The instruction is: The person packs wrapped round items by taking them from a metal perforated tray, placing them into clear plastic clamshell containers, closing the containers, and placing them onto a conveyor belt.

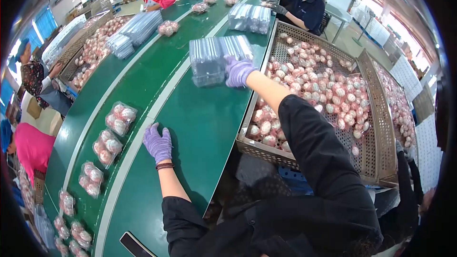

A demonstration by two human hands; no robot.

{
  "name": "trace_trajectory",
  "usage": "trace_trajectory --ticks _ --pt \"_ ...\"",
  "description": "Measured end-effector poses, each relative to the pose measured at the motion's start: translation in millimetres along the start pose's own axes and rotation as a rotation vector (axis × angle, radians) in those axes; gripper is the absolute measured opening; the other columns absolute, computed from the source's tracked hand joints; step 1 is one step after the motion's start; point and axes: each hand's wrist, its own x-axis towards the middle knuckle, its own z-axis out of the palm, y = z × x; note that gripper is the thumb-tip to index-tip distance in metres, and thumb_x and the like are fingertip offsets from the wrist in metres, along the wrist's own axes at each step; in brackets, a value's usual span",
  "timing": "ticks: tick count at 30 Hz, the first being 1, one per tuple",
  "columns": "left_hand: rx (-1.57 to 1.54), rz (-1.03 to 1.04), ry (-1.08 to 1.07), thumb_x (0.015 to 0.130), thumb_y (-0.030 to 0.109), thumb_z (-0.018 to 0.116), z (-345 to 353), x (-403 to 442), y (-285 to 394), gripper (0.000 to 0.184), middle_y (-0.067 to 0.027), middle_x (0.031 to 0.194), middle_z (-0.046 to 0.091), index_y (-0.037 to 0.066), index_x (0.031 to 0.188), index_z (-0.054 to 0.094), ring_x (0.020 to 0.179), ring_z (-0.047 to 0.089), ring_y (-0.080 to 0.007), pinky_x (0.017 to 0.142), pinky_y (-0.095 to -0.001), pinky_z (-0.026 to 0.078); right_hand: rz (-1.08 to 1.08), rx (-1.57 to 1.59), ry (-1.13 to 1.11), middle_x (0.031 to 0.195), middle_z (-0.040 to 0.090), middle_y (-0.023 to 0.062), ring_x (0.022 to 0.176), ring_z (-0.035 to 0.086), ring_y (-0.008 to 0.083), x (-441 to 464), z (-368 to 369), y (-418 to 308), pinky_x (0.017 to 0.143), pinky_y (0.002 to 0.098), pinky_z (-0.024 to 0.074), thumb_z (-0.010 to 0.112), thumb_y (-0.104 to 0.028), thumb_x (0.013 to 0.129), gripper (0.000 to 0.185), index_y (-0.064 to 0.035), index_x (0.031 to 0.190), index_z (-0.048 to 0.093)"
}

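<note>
My right hand (238, 70), in a purple glove, is at the right side of a stack of clear plastic packs (207, 62). Its fingers close against the front packs; exactly how many it grips is hidden. On the green table near the pale belt edge, my left hand (158, 143) holds nothing, purple-gloved with its fingers apart. Just left of it, clear packs of white-and-red wrapped balls (121, 118) lie on the green conveyor belt (143, 76). To the right, a perforated bin (281, 154) holds many loose wrapped balls (328, 90).
Another stack of plastic packs (250, 18) stands farther along the table. A dark phone-like object (135, 245) lies at the near edge. Across the belt are more packs (135, 33) and a bin of balls (97, 43). Co-workers sit on both sides, one in dark clothes (307, 7) ahead right.
</note>
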Motion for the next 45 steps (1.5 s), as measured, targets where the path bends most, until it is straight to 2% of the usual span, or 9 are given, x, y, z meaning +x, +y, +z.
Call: trace_trajectory --ticks 13,15,17,19,23,28,36,43,45 --pt "-0.883 0.024 -0.531 0.096 0.026 0.041 -31.7 -20.2 102.4 0.041 -0.0058 0.085 0.061 0.006 0.133 0.044 0.072 0.056 -0.0098 0.067 -0.0231 0.046 -0.201 0.279 -0.226 0.108 0.065 0.0100 0.100 0.062 0.0253 -62.9 -22.4 -116.4 0.079 0.0422 0.0505 0.072 -0.027 0.064 0.037 -0.0138 0.099 0.070" --pt "-0.702 0.353 -0.526 0.098 0.033 0.033 4.6 -9.9 89.7 0.046 -0.0147 0.128 0.050 0.003 0.133 0.040 0.115 0.049 -0.0230 0.102 -0.0377 0.036 -0.094 0.389 -0.062 0.101 0.066 0.0126 0.096 0.063 0.0297 -60.0 17.2 -161.1 0.075 0.0480 0.0491 0.069 -0.026 0.062 0.038 -0.0123 0.097 0.069" --pt "-1.573 -0.432 -0.825 0.096 0.051 0.027 -10.0 -25.6 77.0 0.061 -0.0150 0.125 0.052 0.004 0.133 0.040 0.113 0.050 -0.0268 0.098 -0.0417 0.040 -0.212 0.454 -0.015 0.105 0.064 0.0181 0.093 0.062 0.0341 -86.1 14.5 -172.6 0.078 0.0491 0.0484 0.068 -0.025 0.062 0.044 -0.0036 0.100 0.067" --pt "-1.437 -0.391 -0.799 0.097 0.048 0.027 -6.3 -21.1 43.8 0.056 -0.0124 0.111 0.057 0.003 0.125 0.046 0.102 0.053 -0.0240 0.093 -0.0379 0.042 -0.309 0.322 0.144 0.122 0.051 0.0225 0.100 0.057 0.0296 -130.7 3.1 -170.1 0.076 0.0488 0.0453 0.060 -0.029 0.076 0.065 0.0035 0.129 0.042" --pt "-1.087 -0.303 -0.594 0.089 0.015 0.058 -30.6 -41.8 52.2 0.040 -0.0082 0.103 0.055 0.001 0.124 0.044 0.088 0.054 -0.0139 0.075 -0.0263 0.046 -0.444 0.779 0.850 0.090 0.064 0.0179 0.077 0.064 0.0247 -193.8 25.0 -129.2 0.058 0.0377 0.0510 0.053 -0.021 0.078 0.028 0.0044 0.086 0.061" --pt "-0.775 -0.288 -0.596 0.077 -0.006 0.062 -58.7 -62.0 71.1 0.054 -0.0051 0.098 0.055 0.002 0.127 0.043 0.072 0.052 -0.0094 0.064 -0.0200 0.047 0.001 0.422 0.593 0.066 0.056 0.0145 0.053 0.056 0.0279 -231.1 116.7 50.2 0.048 0.0396 0.0466 0.051 -0.017 0.077 0.014 -0.0031 0.077 0.055" --pt "-0.820 -0.136 -0.576 0.071 -0.011 0.059 -56.5 -61.8 68.9 0.065 -0.0073 0.121 0.050 0.006 0.131 0.043 0.072 0.050 -0.0076 0.064 -0.0189 0.045 0.592 0.456 -0.649 0.122 0.057 0.0125 0.110 0.056 0.0296 -222.1 218.2 176.2 0.091 0.0431 0.0450 0.058 -0.042 0.077 0.053 -0.0090 0.118 0.060" --pt "-0.827 -0.156 -0.451 0.076 -0.004 0.059 -70.7 -76.7 77.1 0.085 -0.0130 0.137 0.035 0.019 0.146 0.017 0.081 0.047 -0.0093 0.074 -0.0215 0.045 0.524 0.793 -0.075 0.089 0.065 0.0128 0.089 0.063 0.0309 -269.6 302.7 233.6 0.076 0.0415 0.0510 0.060 -0.046 0.077 0.050 -0.0063 0.108 0.062" --pt "-0.889 -0.154 -0.604 0.075 -0.004 0.062 -77.5 -76.3 72.7 0.083 -0.0107 0.131 0.039 0.018 0.145 0.023 0.077 0.048 -0.0077 0.070 -0.0190 0.045 1.115 1.923 0.091 0.080 0.066 0.0048 0.071 0.064 0.0203 -297.3 274.7 232.1 0.059 0.0285 0.0518 0.059 -0.037 0.080 0.034 -0.0077 0.098 0.061"
